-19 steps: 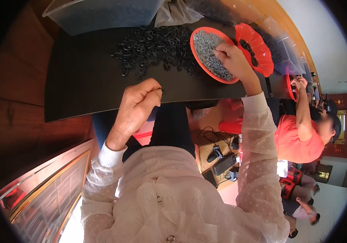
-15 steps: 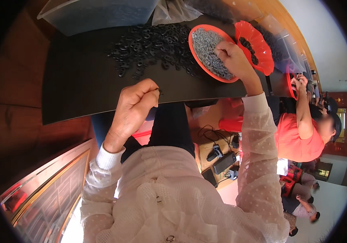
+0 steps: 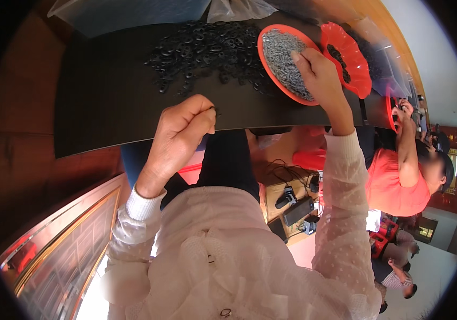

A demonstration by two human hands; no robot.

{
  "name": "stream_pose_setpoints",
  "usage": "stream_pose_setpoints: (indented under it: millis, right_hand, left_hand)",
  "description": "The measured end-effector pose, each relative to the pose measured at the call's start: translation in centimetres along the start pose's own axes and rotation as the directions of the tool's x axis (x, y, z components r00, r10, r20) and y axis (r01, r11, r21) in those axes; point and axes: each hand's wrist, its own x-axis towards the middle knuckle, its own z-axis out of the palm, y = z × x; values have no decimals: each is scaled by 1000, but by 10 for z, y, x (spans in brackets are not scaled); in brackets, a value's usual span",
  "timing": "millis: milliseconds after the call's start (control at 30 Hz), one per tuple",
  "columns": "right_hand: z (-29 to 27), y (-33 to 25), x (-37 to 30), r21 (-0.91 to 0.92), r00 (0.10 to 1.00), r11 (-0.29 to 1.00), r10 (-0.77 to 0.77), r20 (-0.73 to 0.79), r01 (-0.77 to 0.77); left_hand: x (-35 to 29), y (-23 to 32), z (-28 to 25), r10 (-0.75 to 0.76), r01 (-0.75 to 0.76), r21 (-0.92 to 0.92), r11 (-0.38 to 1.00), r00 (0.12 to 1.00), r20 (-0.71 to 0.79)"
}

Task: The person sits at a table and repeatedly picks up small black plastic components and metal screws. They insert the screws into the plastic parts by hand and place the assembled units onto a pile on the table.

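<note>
Pieces of grey metal (image 3: 283, 60) are corralled by a red plate (image 3: 261, 49), seemingly for easy picking by the right hand (image 3: 322, 77) over it (its grip cannot be told), while a small dark part (image 3: 216, 110) is pinched by the left hand (image 3: 181, 127)

Grey pieces (image 3: 281, 56), red plate (image 3: 261, 49), black parts (image 3: 215, 48) (sleeves (image 3: 344, 205) white, dotted)

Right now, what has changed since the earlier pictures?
The right hand, at the red plate of grey metal pieces, looks less curled; any grip is hidden. The view has shifted, so the plate and pile of black pieces sit higher and further right. The left hand still pinches a small dark piece.
</note>
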Motion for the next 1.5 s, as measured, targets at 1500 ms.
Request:
stream_pose_setpoints:
  millis: [1500]
  right_hand:
    - [51,-108,-50,763,955,641,-273,120,87]
  left_hand:
    - [-3,7,-3,-62,62,-65,996,998,-8]
